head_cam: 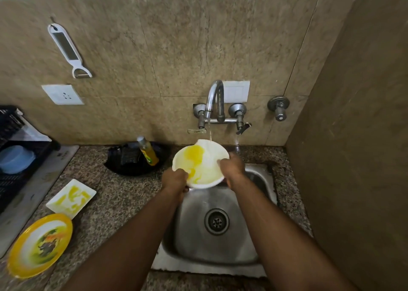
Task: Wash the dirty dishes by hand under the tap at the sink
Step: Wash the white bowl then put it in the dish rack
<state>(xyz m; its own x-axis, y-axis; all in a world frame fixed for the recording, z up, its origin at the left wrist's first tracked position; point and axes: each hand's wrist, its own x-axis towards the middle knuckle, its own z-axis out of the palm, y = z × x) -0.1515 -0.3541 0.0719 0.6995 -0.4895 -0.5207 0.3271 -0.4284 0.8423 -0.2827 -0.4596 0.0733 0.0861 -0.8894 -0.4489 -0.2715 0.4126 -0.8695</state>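
A white bowl (205, 158) smeared with yellow residue is held tilted above the steel sink (260, 176), under a thin stream of water from the chrome tap (213, 98). My left hand (174, 179) grips the bowl's near-left rim. My right hand (233, 165) is at the bowl's right side, its fingers over the rim and into the bowl. On the counter at the left lie a white square dish (71, 197) with yellow streaks and a yellow-rimmed round plate (39, 244) with food remains.
A black tray (123, 169) behind the counter holds a scrubber and a yellow dish-soap bottle (149, 151). A black rack (13, 176) with a blue bowl (16, 159) stands at the far left. A peeler (68, 50) hangs on the wall. A stone wall closes the right side.
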